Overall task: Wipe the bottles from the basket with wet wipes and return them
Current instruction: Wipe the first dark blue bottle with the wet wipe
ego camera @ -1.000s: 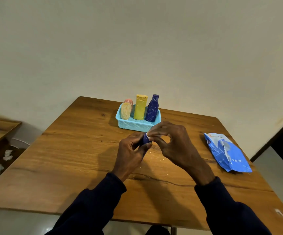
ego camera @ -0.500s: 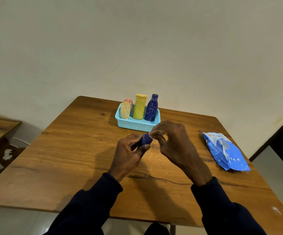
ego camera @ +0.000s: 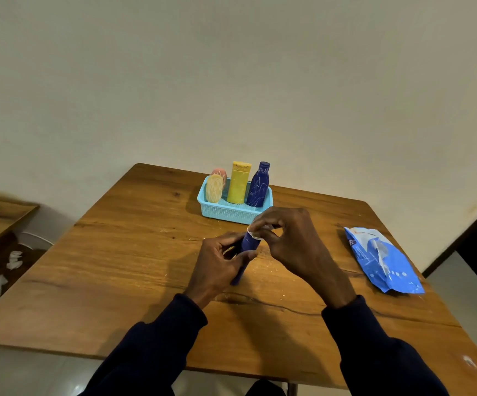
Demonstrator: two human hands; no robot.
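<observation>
The left hand grips a slim, dark-blue cylindrical bottle. At its top the right hand pinches a thin white wipe.

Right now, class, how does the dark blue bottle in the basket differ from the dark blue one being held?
The dark blue basket bottle stands upright in the light blue plastic basket; the dark blue held bottle tilts. No hand touches the basket bottle; the left hand grips the held bottle, the right hand pinching a white wipe at its top. Their colour matches.
</observation>
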